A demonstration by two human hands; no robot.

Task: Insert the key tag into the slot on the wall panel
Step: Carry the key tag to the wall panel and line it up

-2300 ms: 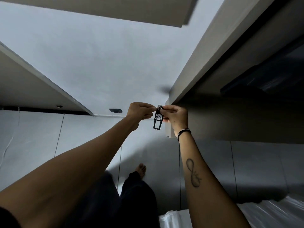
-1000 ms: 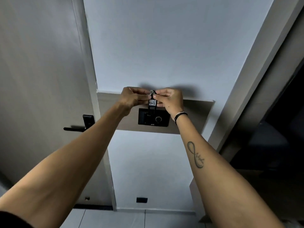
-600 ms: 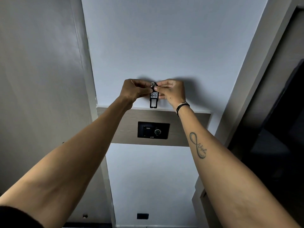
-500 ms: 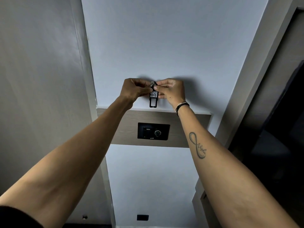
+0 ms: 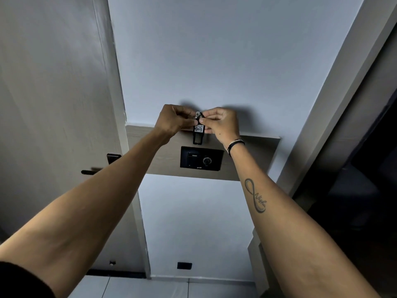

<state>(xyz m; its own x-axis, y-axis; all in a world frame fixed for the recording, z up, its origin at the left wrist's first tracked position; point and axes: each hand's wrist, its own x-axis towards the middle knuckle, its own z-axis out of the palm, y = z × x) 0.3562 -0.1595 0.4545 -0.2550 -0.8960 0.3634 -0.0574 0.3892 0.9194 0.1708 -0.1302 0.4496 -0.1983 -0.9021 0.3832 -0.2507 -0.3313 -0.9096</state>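
Both hands were raised at the wall. The left hand (image 5: pixel 173 121) and right hand (image 5: pixel 219 123) each held a narrow fingertip grip on the top of the key tag (image 5: pixel 198 132), which hung upright just above the black wall panel (image 5: pixel 201 157), apart from it. Its open lower end pointed down toward the slot (image 5: pixel 194 155) on the panel's left half. A round dial (image 5: pixel 206 161) sat just right of the slot.

Risks, as judged: the tag hung slightly right of the slot, so a straight drop could strike the panel face. Two pinches on one small tag could twist it off upright. Dim light made the slot's mouth hard to see.
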